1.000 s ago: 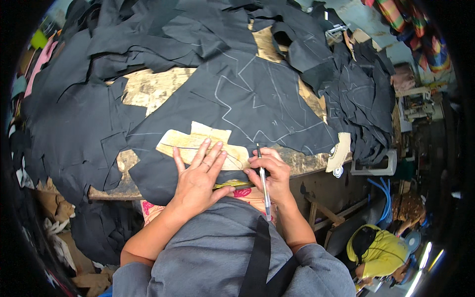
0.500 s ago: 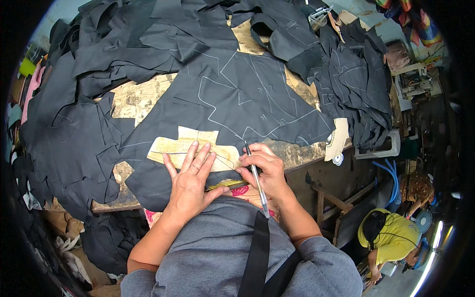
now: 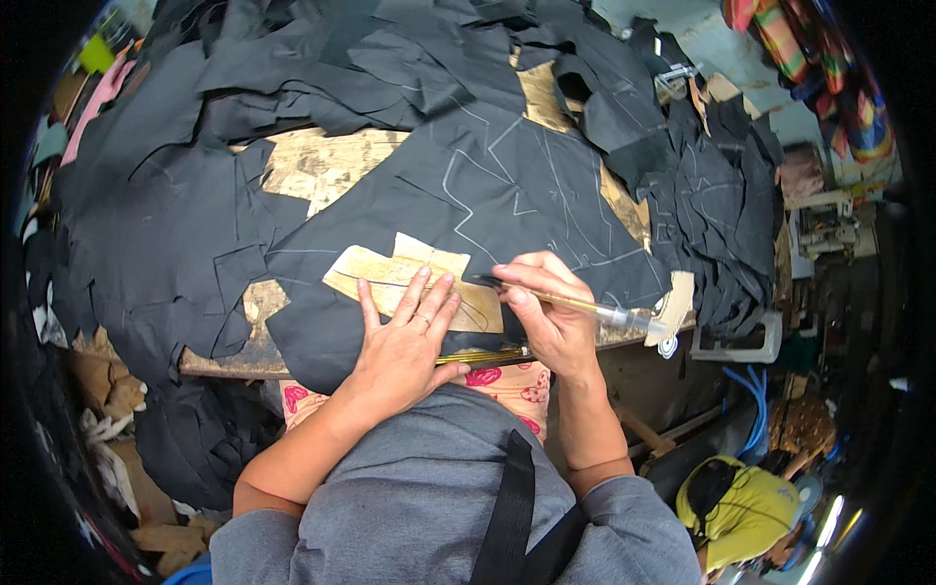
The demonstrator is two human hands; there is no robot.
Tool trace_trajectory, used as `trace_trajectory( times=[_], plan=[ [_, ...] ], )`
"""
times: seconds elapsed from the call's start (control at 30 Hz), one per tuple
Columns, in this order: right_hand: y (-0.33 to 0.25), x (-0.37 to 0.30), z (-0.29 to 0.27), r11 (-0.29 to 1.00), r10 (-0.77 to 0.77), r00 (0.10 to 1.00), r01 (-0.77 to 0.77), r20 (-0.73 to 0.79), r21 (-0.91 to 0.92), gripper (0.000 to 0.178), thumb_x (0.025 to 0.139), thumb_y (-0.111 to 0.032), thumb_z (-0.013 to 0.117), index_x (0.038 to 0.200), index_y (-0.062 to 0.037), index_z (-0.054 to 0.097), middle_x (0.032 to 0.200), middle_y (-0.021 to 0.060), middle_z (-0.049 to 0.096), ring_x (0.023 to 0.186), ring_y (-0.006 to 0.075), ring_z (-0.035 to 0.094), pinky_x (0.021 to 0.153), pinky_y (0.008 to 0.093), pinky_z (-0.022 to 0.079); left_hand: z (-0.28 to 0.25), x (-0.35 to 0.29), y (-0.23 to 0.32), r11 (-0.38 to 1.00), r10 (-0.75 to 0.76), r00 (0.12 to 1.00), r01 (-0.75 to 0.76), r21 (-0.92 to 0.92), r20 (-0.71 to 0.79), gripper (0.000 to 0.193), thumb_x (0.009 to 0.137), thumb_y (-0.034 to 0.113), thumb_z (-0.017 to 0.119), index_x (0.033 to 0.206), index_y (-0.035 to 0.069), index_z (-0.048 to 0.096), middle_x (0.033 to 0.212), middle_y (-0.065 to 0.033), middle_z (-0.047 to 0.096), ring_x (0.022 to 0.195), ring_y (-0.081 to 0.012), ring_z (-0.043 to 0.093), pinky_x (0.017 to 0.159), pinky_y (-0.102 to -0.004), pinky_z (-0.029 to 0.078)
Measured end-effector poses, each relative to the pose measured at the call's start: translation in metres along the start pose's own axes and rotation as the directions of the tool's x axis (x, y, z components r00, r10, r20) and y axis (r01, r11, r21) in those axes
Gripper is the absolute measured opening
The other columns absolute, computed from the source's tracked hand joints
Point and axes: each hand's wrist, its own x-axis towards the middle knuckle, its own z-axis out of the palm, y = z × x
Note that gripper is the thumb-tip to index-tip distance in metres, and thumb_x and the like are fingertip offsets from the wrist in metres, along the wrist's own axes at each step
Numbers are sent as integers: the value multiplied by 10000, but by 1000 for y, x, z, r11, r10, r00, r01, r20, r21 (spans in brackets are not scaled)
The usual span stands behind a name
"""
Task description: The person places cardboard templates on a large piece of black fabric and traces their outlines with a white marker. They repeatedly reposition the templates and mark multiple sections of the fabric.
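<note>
A yellowish card pattern piece (image 3: 370,265) with a stepped top edge and dark lines lies on a large sheet of black material (image 3: 409,195). My left hand (image 3: 405,327) rests flat on the pattern's lower part, fingers spread, a ring on one finger. In my right hand (image 3: 551,312) a slim pen (image 3: 585,304) with a clear barrel end is pinched, its dark tip close to the pattern's upper right edge. I cannot tell whether the tip touches. White drawn outlines (image 3: 458,195) run across the sheet. A thin yellow-and-black rod (image 3: 483,357) lies by my left thumb.
Heaped black pieces (image 3: 136,224) cover the left and far sides of the worn wooden table (image 3: 336,161). More black pieces (image 3: 726,214) hang at the right, near a pale card scrap (image 3: 673,307). A person in yellow (image 3: 746,507) works at lower right.
The view has shifted, so the table appears moved rightward. My right hand has turned the pen from pointing back toward me to lying nearly level, its tail to the right. My left hand stays on the pattern.
</note>
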Motion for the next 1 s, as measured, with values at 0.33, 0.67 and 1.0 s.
trace_trajectory(
  times=[0.33, 0.67, 1.0],
  plan=[
    [-9, 64, 77, 997, 71, 865, -75, 497, -12, 143, 807, -102, 662, 851, 30, 631, 771, 137, 658, 647, 194, 636, 632, 307, 508, 1, 1, 5, 998, 63, 996, -64, -8, -61, 670, 723, 406, 728, 1134, -97, 564, 1136, -260, 561, 1162, -388, 480, 1040, -532, 275],
    [-9, 75, 65, 981, -1, 640, 149, 768, -123, 122, 739, -57, 702, 797, 5, 614, 781, 95, 631, 738, 246, 622, 671, 334, 493, 7, 5, 11, 982, 52, 996, -39, -185, 67, 189, 773, 73, 555, 882, -45, 654, 822, -204, 635, 875, -293, 625, 831, -410, 461],
    [3, 84, 116, 979, -192, 791, 195, 581, 59, 128, 714, -5, 702, 782, 0, 594, 737, 137, 621, 660, 317, 621, 581, 372, 491, 14, -1, 8, 995, 97, 989, -94, 32, -108, 548, 739, 329, 702, 1093, -69, 571, 1012, -188, 609, 1002, -308, 570, 911, -455, 405]
  ],
)
